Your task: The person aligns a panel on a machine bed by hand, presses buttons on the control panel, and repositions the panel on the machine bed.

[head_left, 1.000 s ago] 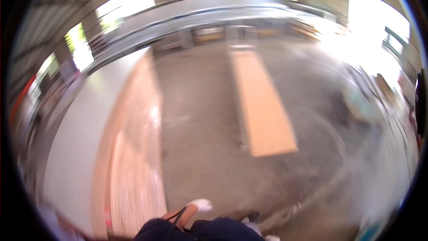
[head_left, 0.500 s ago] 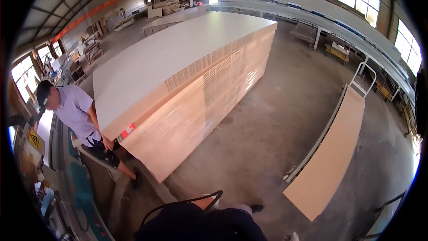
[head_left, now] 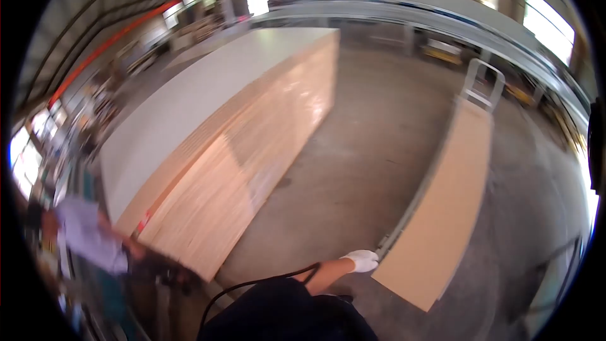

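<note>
My left hand, in a white glove, reaches to the right beside the near end of a low trolley. Its fingers look stretched out and hold nothing that I can see; whether they touch the trolley I cannot tell. Along the trolley lies a long, narrow tan board, its near end close to my hand. My right hand is out of view. Left of me stands a tall stack of boards with a pale top and film wrapped around its side.
A co-worker, blurred, stands at the stack's near left corner. The trolley's white handle rises at its far end. A long machine line runs across the back. Concrete floor lies between stack and trolley.
My view has turned and moved toward the trolley. My left hand has reached out to the right, near the trolley's end. My right glove has left the view. The co-worker appears lower left.
</note>
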Available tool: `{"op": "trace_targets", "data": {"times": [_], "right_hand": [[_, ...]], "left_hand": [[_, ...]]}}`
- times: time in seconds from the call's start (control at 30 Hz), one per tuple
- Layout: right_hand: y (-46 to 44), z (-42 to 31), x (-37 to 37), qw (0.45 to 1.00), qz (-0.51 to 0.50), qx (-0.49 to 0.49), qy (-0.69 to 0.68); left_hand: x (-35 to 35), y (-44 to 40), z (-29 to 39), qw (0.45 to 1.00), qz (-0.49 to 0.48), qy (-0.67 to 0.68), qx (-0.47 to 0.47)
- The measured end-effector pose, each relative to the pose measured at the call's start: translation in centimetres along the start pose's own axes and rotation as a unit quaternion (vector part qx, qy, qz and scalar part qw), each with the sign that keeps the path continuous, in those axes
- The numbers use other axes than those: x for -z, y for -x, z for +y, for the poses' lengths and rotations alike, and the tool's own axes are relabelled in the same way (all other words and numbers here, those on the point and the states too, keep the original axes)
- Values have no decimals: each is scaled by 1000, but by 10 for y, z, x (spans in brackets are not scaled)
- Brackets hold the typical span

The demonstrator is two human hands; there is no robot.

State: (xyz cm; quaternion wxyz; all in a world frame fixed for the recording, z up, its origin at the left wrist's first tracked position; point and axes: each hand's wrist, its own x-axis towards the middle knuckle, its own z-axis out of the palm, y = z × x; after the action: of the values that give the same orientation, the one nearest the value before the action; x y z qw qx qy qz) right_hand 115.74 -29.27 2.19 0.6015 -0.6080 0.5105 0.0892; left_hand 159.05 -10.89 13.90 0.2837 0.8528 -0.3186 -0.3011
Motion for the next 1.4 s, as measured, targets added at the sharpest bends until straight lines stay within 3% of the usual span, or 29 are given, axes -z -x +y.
{"op": "trace_targets", "data": {"times": [0.07,0.13,0.17,0.2,0.23,0.27,0.3,0.33,0.37,0.4,0.43,0.47,0.5,0.53,0.6,0.67,0.7,0.73,0.8,0.9,0.93,1.0,1.07,1.13,1.2,1.27,1.3,1.33,1.4], "right_hand": [[-15,36,26,982,46,104,152],[-17,76,44,898,116,233,356],[-36,112,50,909,178,210,313],[-15,97,55,889,202,306,274],[3,92,49,950,199,221,100],[20,82,58,971,182,156,-5],[41,67,70,973,176,89,-124],[64,53,81,954,184,24,-234],[30,122,69,960,228,93,-131],[0,188,58,946,284,152,-23],[74,125,100,959,248,-48,-130],[58,188,101,956,222,73,175],[75,212,114,943,255,57,207],[101,228,122,927,289,40,237],[100,281,141,920,328,-201,-70],[149,297,170,897,391,-178,101],[159,314,172,863,472,-181,-13],[166,329,174,806,552,-179,-120],[249,263,195,680,592,-244,-356],[265,282,169,628,599,-276,-414],[255,292,148,613,609,-285,-414],[226,285,93,651,603,-320,-330],[155,321,20,637,505,-406,-417],[149,280,-7,535,437,-475,-545],[136,246,-17,509,411,-489,-576],[178,186,35,437,387,-469,-662],[177,179,49,455,396,-466,-648],[167,185,53,501,421,-433,-620],[153,206,80,553,477,-391,-560]], "left_hand": [[-18,-14,16,997,-72,-39,-5],[-66,-35,-11,982,-155,-103,-15],[-93,-43,-26,967,-188,-170,-23],[-119,-51,-50,947,-227,-222,-55],[-123,-47,-25,914,-308,-262,-34],[-144,-53,-25,868,-354,-335,-94],[-154,-50,-6,811,-423,-373,-159],[-196,-68,-34,819,-418,-381,-93],[-215,-86,-64,885,-369,-281,-23],[-243,-118,-74,870,-413,-270,1],[-256,-134,-35,827,-445,-340,-55],[-280,-153,2,781,-467,-398,-113],[-299,-174,45,727,-506,-385,-261],[-300,-153,121,800,-444,-328,-234],[-324,-131,253,859,-356,-308,-201],[-369,-143,299,889,-346,-203,-221],[-399,-153,320,873,-358,-227,-240],[-427,-155,335,824,-404,-242,-315],[-473,-151,367,711,-479,-253,-448],[-535,-106,425,493,-586,-333,-550],[-544,-70,456,542,-613,-388,-424],[-550,-30,504,552,-627,-422,-353],[-576,-5,531,548,-645,-424,-321],[-616,-2,553,514,-671,-419,-332],[-659,-14,571,478,-679,-409,-378],[-702,-20,593,451,-690,-453,-340],[-734,-42,587,318,-684,-361,-548],[-785,-71,577,243,-634,-355,-643],[-870,-108,564,170,-614,-329,-697]]}}
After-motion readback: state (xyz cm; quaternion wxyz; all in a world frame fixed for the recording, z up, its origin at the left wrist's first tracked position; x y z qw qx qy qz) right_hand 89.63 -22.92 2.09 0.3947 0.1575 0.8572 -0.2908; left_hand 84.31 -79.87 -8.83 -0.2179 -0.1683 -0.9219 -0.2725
